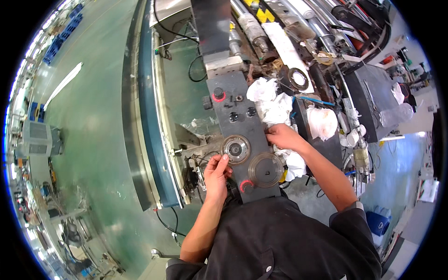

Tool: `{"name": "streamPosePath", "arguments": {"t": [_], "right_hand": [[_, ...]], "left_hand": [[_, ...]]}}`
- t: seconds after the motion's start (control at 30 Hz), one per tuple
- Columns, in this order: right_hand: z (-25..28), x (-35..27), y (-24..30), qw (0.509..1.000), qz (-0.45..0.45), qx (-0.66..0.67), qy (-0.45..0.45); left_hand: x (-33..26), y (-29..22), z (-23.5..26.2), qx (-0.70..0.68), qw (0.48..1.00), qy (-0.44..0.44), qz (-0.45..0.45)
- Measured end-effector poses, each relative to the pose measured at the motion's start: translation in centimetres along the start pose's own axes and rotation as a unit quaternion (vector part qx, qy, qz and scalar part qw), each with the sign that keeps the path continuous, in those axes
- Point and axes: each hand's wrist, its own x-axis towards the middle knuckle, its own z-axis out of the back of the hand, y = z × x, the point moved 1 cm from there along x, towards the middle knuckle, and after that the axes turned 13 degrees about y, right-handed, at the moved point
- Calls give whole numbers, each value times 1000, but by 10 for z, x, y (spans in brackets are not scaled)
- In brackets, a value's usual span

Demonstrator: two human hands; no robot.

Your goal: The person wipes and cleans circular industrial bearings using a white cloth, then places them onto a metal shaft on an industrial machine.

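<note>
A grey machine panel (242, 100) stretches out in front of me. On it lies a round metal disc (236, 150) with concentric rings and a dark centre. My left hand (217, 176) is at the disc's lower left rim, thumb tip against the edge and fingers curled; what they pinch, if anything, is hidden. Nearer to me lies a wider, thin translucent ring (255, 173). My right hand (283, 137) is closed at the panel's right edge, beside crumpled white wipes (276, 109). Its fingertips point down and whatever they grip is out of sight.
Knobs with red rings (219, 94) stand up from the panel. Rollers (254, 31) and a dark flanged ring (298, 79) lie beyond it. To the right is a white roll (322, 123). A long blue-topped beam (156, 121) runs along the left, with cables below.
</note>
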Motion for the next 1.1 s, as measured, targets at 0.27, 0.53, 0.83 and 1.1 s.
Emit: {"name": "streamPosePath", "arguments": {"t": [0.27, 0.53, 0.83, 1.1], "right_hand": [[19, -27, -10, 977, 130, 169, -13], [37, -93, 25, 971, 105, 58, -205], [26, -122, 33, 920, 155, 312, -177], [-18, -99, 38, 843, 186, 505, -23]], "left_hand": [[3, -1, 2, -4, 1000, 24, 15], [0, -2, 3, -1, 1000, 6, 16], [-8, -4, 9, -19, 999, -25, -20], [-31, -45, -22, 200, 971, 2, -135]]}}
